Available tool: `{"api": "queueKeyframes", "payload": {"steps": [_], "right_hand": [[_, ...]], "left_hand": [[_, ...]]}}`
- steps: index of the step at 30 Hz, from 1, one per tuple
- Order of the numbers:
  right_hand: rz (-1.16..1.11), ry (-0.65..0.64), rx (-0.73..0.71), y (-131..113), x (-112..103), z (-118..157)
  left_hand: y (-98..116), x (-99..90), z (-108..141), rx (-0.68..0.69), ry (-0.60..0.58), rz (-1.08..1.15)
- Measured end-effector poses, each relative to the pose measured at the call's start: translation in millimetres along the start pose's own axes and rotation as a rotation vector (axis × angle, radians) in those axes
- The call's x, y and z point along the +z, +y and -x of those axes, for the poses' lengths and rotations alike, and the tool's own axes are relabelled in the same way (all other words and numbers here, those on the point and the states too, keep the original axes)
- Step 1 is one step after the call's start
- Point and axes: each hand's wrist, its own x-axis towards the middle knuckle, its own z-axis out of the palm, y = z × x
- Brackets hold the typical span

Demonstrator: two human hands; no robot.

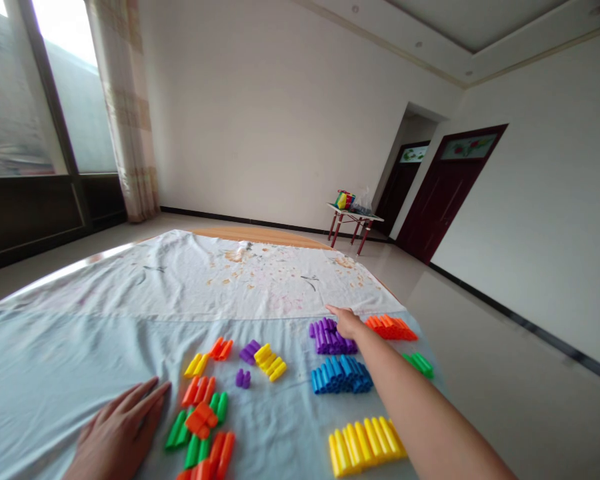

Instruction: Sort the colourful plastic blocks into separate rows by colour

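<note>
Currently, purple pile (326,337) sits on the cloth-covered bench (275,433), right hand (347,323) at its far right side, index finger out; can't tell if it grips anything. Blue pile (337,375) just nearer, yellow row (363,445) nearer still. Orange pile (390,327), green pile (419,365) farther right. Left hand (123,427) open, palm down, beside mixed tubes (199,392).
</note>
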Motion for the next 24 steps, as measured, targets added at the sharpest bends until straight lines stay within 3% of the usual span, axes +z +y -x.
{"api": "queueKeyframes", "payload": {"steps": [9, 17, 21, 24], "right_hand": [[-0.03, -0.016, -0.006, 4.4, 1.0, 2.5], [-0.093, 0.149, -0.038, -3.1, -8.4, 15.7], [-0.177, 0.29, -0.174, -20.7, -27.9, 24.9], [-0.24, 0.36, -0.295, -48.6, -39.6, 47.9]], "left_hand": [[-3.8, 3.9, 0.0, 0.026, 0.065, 0.041], [0.7, -1.1, 1.1, 0.028, 0.037, 0.049], [3.0, -3.2, -1.2, 0.012, 0.012, 0.049], [1.8, -1.5, -3.1, 0.008, 0.018, 0.046]]}}
